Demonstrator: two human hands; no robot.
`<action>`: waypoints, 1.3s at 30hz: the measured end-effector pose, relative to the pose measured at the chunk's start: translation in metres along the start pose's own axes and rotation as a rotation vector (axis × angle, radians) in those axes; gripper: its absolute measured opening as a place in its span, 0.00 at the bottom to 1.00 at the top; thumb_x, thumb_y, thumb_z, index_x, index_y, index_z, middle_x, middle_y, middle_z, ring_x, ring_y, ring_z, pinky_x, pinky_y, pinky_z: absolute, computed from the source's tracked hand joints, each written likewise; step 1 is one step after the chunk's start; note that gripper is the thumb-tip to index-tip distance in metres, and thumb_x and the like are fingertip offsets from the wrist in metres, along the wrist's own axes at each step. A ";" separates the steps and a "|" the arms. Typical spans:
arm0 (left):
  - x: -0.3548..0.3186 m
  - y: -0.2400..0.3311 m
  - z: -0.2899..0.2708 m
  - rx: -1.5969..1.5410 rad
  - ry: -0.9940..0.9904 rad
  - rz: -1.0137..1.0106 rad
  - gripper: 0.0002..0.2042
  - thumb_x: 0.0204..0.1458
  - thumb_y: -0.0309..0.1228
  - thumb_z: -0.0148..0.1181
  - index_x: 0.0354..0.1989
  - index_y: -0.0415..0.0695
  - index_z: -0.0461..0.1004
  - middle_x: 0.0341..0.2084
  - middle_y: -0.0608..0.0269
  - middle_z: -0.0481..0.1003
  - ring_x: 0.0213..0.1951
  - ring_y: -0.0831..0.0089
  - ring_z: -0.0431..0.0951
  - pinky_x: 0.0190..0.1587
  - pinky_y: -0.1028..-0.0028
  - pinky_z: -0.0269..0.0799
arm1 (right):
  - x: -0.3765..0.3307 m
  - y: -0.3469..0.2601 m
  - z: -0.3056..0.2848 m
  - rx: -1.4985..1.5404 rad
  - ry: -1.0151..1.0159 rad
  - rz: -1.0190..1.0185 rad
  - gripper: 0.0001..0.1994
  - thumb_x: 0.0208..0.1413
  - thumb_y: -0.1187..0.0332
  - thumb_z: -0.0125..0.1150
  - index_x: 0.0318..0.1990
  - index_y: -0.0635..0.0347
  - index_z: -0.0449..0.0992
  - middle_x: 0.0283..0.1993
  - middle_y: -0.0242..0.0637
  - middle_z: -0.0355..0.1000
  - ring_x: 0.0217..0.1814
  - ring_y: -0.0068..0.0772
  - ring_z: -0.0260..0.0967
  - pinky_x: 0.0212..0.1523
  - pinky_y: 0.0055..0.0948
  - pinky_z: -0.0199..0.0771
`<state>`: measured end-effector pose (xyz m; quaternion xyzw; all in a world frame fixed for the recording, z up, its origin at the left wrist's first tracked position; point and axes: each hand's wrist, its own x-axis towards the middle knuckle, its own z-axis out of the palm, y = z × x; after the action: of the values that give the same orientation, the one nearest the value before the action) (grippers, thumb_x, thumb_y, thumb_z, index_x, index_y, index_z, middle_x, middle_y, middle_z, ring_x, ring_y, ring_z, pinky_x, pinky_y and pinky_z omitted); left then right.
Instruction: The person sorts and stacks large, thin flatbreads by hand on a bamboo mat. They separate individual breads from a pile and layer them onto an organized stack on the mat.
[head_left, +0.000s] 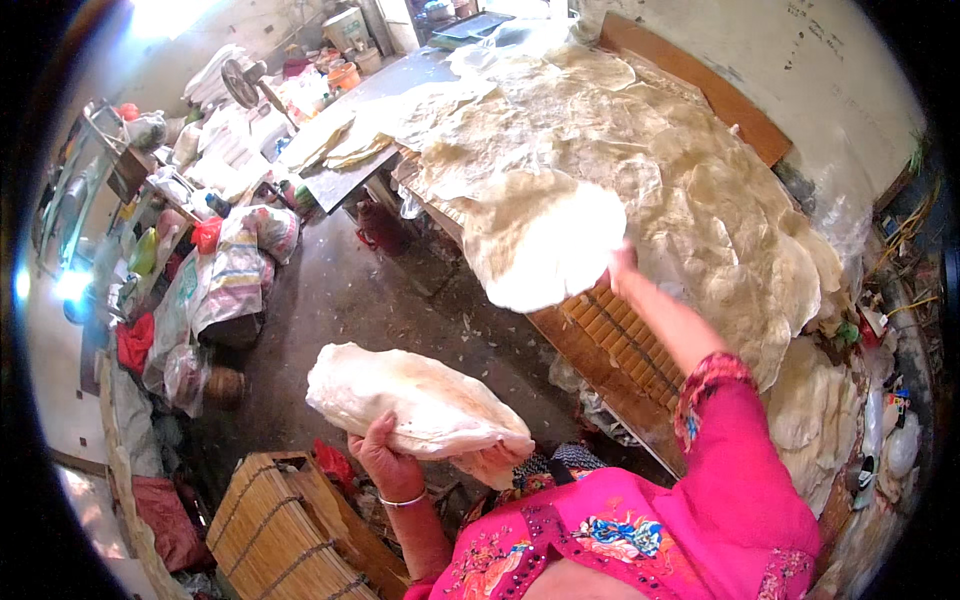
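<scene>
My left hand (388,462), with a bracelet at the wrist, grips a thick folded stack of pale sheets (410,395) from below, holding it in front of my body. My right hand (622,264) reaches forward and pinches the right edge of a thin, round whitish sheet (550,245). This sheet lies over or hangs just above the near edge of the table; I cannot tell how much of it touches. Many similar thin, wrinkled, cream-coloured sheets (690,200) overlap across the table beyond. What the sheets are made of cannot be made out.
A slatted bamboo mat (625,340) shows at the table's near edge. Another bamboo-slat piece (275,530) stands at lower left. Sacks and bags (235,270) crowd the left side, near a fan (240,84). A dark red container (382,228) stands on the dark floor (310,290).
</scene>
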<state>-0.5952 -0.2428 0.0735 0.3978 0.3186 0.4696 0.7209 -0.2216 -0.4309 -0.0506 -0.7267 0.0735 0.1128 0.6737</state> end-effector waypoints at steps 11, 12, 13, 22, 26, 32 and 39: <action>0.010 -0.032 0.002 -0.047 -0.018 -0.175 0.17 0.34 0.12 0.52 0.38 0.30 0.66 0.34 0.54 0.71 0.36 0.66 0.73 0.42 0.71 0.71 | -0.012 0.064 -0.019 -0.062 -0.182 0.498 0.09 0.50 0.79 0.40 0.37 0.76 0.61 0.25 0.57 0.68 0.18 0.40 0.71 0.08 0.28 0.71; 0.010 -0.032 0.004 -0.043 -0.028 -0.187 0.17 0.34 0.12 0.52 0.38 0.29 0.66 0.34 0.54 0.71 0.36 0.66 0.73 0.42 0.71 0.71 | -0.013 0.067 -0.022 -0.203 -0.291 0.526 0.07 0.48 0.81 0.38 0.30 0.83 0.59 0.18 0.63 0.66 0.13 0.41 0.69 0.04 0.26 0.67; 0.010 -0.033 0.001 -0.033 -0.026 -0.205 0.17 0.34 0.12 0.52 0.38 0.29 0.66 0.34 0.54 0.71 0.36 0.66 0.73 0.41 0.71 0.71 | -0.032 0.061 -0.021 -0.481 -0.473 0.551 0.06 0.48 0.82 0.38 0.25 0.80 0.61 0.17 0.61 0.66 0.12 0.39 0.69 0.03 0.24 0.65; 0.000 -0.060 0.013 -0.040 -0.194 -0.355 0.16 0.36 0.15 0.56 0.38 0.31 0.67 0.32 0.56 0.72 0.33 0.68 0.74 0.37 0.74 0.73 | -0.207 -0.026 0.072 -0.351 -1.159 -0.494 0.28 0.47 0.54 0.56 0.47 0.71 0.63 0.48 0.51 0.64 0.51 0.44 0.62 0.49 0.33 0.63; 0.000 -0.057 0.005 -0.029 -0.283 -0.389 0.15 0.42 0.19 0.56 0.41 0.34 0.66 0.35 0.57 0.72 0.35 0.70 0.74 0.39 0.74 0.72 | -0.237 -0.025 0.072 -0.396 -1.136 -0.620 0.38 0.38 0.50 0.64 0.50 0.74 0.60 0.47 0.56 0.63 0.50 0.47 0.62 0.50 0.34 0.61; 0.007 -0.064 -0.003 -0.020 -0.378 -0.386 0.13 0.48 0.25 0.55 0.42 0.34 0.66 0.36 0.57 0.72 0.35 0.72 0.74 0.39 0.74 0.70 | -0.236 -0.022 0.072 -0.398 -1.162 -0.434 0.40 0.35 0.57 0.68 0.54 0.72 0.56 0.50 0.48 0.61 0.52 0.35 0.60 0.51 0.30 0.61; 0.014 -0.062 -0.013 0.062 -0.402 -0.407 0.13 0.48 0.26 0.55 0.42 0.36 0.66 0.34 0.61 0.72 0.34 0.76 0.73 0.36 0.78 0.70 | -0.238 -0.006 0.075 0.061 -1.235 0.018 0.33 0.41 0.67 0.58 0.56 0.71 0.52 0.52 0.43 0.59 0.55 0.30 0.57 0.55 0.29 0.57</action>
<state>-0.5745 -0.2410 0.0122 0.4325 0.2566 0.2169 0.8367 -0.4540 -0.3661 0.0123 -0.5068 -0.3208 0.5163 0.6113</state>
